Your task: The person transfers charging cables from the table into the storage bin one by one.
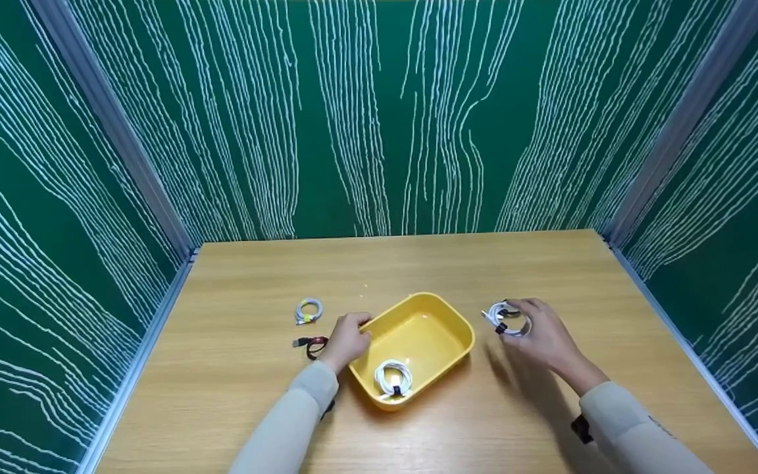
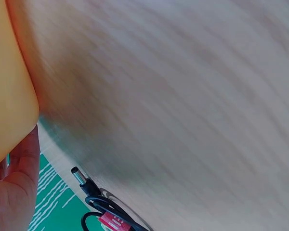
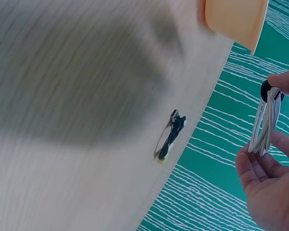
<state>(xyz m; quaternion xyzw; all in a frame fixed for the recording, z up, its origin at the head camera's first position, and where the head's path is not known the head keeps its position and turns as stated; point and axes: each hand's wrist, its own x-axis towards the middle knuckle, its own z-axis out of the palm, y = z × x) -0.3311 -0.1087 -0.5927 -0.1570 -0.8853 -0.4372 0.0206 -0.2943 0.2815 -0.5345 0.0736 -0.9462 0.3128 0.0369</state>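
My left hand [image 1: 347, 343] grips the left rim of a yellow plastic box [image 1: 435, 355]; in the left wrist view the fingers meet the box's side. One coiled white cable [image 1: 393, 380] with a dark tie lies inside it, near the front. To the right of the box, my right hand [image 1: 542, 332] holds another coiled white cable [image 1: 499, 320] above the table. The right wrist view shows this white coil [image 3: 266, 122] pinched between thumb and fingers, with a black tie at its top.
A light grey coiled cable [image 1: 308, 311] with yellow bands lies left of the box. Nearer my left hand is a black cable [image 1: 313, 344] with a red tag. A black cable bundle [image 3: 171, 137] lies beyond my right hand. Green walls [image 1: 326, 131] enclose the wooden table [image 1: 247, 395].
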